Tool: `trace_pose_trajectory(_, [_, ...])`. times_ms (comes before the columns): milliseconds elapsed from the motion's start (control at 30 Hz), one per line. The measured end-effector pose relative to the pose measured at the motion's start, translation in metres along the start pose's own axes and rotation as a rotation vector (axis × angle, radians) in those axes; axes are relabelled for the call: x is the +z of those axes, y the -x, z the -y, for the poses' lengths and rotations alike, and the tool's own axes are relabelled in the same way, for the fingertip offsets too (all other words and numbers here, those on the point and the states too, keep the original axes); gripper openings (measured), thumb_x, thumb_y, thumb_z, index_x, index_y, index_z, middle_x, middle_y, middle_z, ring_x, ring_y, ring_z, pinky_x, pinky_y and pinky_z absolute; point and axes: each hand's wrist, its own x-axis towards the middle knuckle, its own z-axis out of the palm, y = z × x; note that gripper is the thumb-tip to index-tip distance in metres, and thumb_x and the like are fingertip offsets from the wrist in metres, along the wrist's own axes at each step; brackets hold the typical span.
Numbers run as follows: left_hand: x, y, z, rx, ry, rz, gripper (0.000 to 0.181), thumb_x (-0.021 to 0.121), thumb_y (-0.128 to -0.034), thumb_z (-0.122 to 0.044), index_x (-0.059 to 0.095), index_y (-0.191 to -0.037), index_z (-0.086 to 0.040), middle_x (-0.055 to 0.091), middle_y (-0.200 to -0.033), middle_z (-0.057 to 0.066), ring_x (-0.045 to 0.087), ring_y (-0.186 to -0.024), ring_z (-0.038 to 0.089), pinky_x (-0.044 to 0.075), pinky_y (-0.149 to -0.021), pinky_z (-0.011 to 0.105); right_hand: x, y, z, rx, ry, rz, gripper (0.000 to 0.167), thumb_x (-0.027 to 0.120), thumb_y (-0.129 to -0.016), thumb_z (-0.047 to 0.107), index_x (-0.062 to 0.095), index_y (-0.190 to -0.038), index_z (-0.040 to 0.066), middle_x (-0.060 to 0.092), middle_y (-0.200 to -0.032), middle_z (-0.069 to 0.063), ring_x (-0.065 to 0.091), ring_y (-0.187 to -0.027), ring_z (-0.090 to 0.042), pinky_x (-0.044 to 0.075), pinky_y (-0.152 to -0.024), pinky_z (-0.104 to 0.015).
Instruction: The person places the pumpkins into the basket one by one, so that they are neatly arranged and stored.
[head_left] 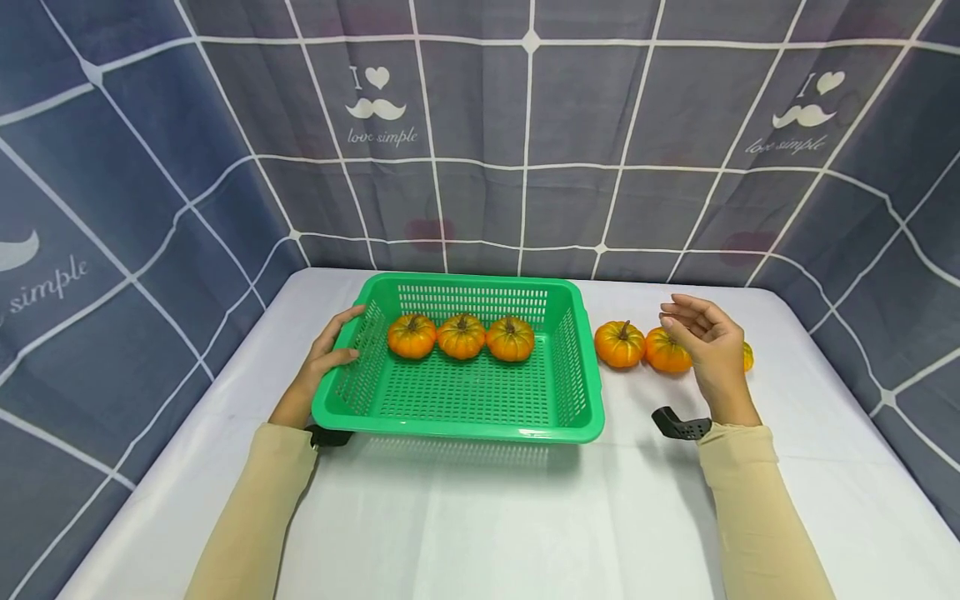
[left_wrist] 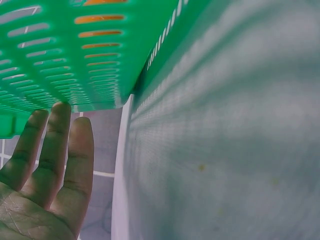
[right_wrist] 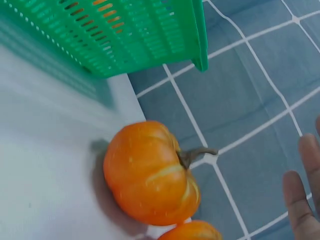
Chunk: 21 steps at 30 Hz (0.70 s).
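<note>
A green basket (head_left: 465,429) holds three orange pumpkins in a row, the middle one (head_left: 461,337) among them. At its left end is my left hand (head_left: 318,362), thumb and fingers at the rim; in the left wrist view straight fingers (left_wrist: 59,145) touch the basket's slotted side (left_wrist: 65,85). My right hand (head_left: 708,350) hovers above the pumpkins right of the basket, fingers slightly bent, holding nothing. Beside the basket sits one pumpkin (head_left: 619,344), next to another (head_left: 666,352); a third (head_left: 747,357) is mostly hidden behind the hand. The right wrist view shows a pumpkin (right_wrist: 150,175) near the basket (right_wrist: 145,40).
A white cloth (head_left: 480,525) covers the table. Grey-blue curtains (head_left: 480,108) with white lines and printed lettering hang behind the table and on both sides. A black wrist strap piece (head_left: 678,425) juts from the right wrist.
</note>
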Motion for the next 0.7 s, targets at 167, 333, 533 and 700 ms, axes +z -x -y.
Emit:
trace_pose_trajectory(167, [0.000, 0.000, 0.000, 0.005, -0.003, 0.006, 0.072, 0.044, -0.0905, 0.011, 0.049, -0.160, -0.008, 0.055, -0.153, -0.003, 0.058, -0.130, 0.011, 0.047, -0.104, 0.020, -0.006, 0.002, 0.000, -0.016, 0.002, -0.137, 0.031, 0.070, -0.092, -0.022, 0.075, -0.120, -0.009, 0.080, -0.101, -0.005, 0.075, -0.091, -0.014, 0.059, -0.084, -0.019])
trace_pose_trajectory(333, [0.000, 0.001, -0.001, -0.020, -0.036, -0.001, 0.072, 0.044, -0.0926, 0.008, 0.049, -0.160, -0.014, 0.052, -0.156, -0.005, 0.055, -0.134, 0.009, 0.045, -0.105, 0.020, -0.016, 0.002, -0.002, -0.051, 0.011, -0.223, 0.032, 0.069, -0.090, -0.025, 0.071, -0.121, -0.016, 0.080, -0.100, -0.005, 0.075, -0.089, -0.013, 0.059, -0.083, -0.018])
trace_pose_trajectory(533, [0.001, 0.000, -0.001, -0.014, 0.004, 0.002, 0.073, 0.043, -0.0909, 0.011, 0.048, -0.160, -0.009, 0.055, -0.152, -0.003, 0.058, -0.129, 0.010, 0.048, -0.103, 0.020, -0.029, 0.004, -0.004, -0.093, 0.047, -0.284, 0.035, 0.072, -0.090, -0.022, 0.068, -0.124, -0.018, 0.079, -0.102, -0.004, 0.074, -0.091, -0.013, 0.058, -0.085, -0.016])
trace_pose_trajectory(700, [0.001, 0.000, -0.001, -0.015, 0.004, -0.002, 0.073, 0.043, -0.0906, 0.011, 0.049, -0.160, -0.010, 0.055, -0.153, -0.004, 0.058, -0.129, 0.009, 0.047, -0.103, 0.020, -0.042, 0.003, -0.006, -0.101, 0.070, -0.348, 0.034, 0.075, -0.090, -0.019, 0.072, -0.123, -0.013, 0.079, -0.102, -0.003, 0.073, -0.092, -0.013, 0.056, -0.087, -0.016])
